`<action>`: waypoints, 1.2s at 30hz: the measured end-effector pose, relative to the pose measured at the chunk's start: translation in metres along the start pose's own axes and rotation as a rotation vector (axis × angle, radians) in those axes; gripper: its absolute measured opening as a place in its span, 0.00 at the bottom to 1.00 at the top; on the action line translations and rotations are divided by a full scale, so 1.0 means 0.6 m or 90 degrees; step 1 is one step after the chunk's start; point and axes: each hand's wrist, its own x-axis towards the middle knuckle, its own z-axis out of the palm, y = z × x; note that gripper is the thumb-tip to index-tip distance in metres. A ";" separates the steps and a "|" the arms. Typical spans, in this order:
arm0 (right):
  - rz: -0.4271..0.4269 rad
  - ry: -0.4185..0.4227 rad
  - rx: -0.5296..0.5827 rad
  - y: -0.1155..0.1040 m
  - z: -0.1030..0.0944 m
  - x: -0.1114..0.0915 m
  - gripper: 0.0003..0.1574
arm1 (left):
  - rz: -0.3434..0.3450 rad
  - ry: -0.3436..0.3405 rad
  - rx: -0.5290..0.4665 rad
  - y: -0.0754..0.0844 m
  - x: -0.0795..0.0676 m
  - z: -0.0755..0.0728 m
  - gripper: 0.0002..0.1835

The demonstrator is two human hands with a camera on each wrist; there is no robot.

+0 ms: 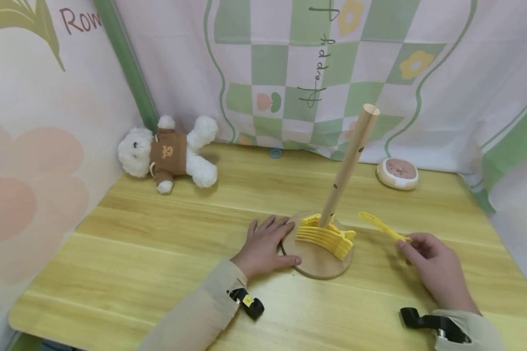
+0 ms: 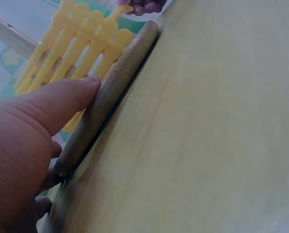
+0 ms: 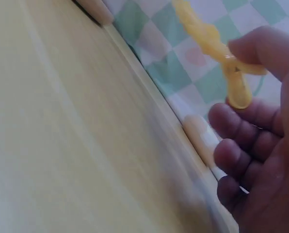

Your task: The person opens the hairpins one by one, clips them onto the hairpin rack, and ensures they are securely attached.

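Note:
A round wooden base (image 1: 314,265) carries an upright wooden pole (image 1: 347,168), tilted in the head view, with small dark holes along it. Several yellow plastic pieces (image 1: 322,239) with knobbed ends are stacked around the pole's foot. My left hand (image 1: 265,248) rests with spread fingers at the base's left edge, its thumb touching the rim (image 2: 108,102). To the right of the base, my right hand (image 1: 436,268) pinches one slim yellow plastic piece (image 1: 382,226) by its end, above the table. In the right wrist view, that yellow piece (image 3: 207,41) sits between thumb and index finger.
A white plush toy (image 1: 169,151) in a brown shirt lies at the back left of the wooden table (image 1: 136,263). A small blue ring (image 1: 275,153) and a round white device (image 1: 397,173) are near the curtain (image 1: 268,63) at the back.

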 end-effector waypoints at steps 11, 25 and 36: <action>-0.051 0.099 0.050 -0.051 0.019 -0.015 0.11 | 0.000 0.001 0.005 0.000 0.000 0.002 0.48; -0.091 0.083 0.103 -0.105 0.037 -0.035 0.08 | -0.003 0.001 -0.002 0.001 0.000 0.001 0.48; -0.150 0.084 0.089 -0.129 0.073 -0.043 0.12 | -0.002 0.002 0.004 0.002 0.001 0.001 0.48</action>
